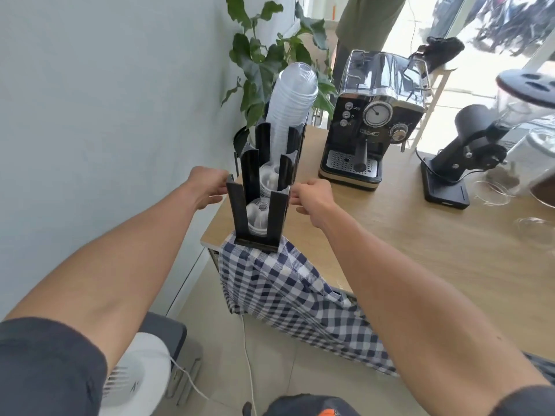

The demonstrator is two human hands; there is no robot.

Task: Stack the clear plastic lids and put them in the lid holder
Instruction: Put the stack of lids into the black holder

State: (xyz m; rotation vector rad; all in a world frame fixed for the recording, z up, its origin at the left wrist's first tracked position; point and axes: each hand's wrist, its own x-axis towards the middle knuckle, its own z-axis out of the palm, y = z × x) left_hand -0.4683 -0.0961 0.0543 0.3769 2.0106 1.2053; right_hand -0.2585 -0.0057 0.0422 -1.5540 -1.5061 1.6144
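Left hand (207,184): fingertips hidden behind the black lid holder (260,187), so can't tell if it grips or just touches. Right hand (312,196): fingers curl away, contact unclear. Grinder (468,151) hopper cut off at right edge. Clear glassware (537,232) by the right edge blurred.

1. Bright daylight comes from the window (495,31) at upper right, which is blown out to white.
2. Glare glints on the coffee machine (375,115).
3. Shadows are soft.
4. Wide-angle distortion bends the edges; detail is slightly soft.
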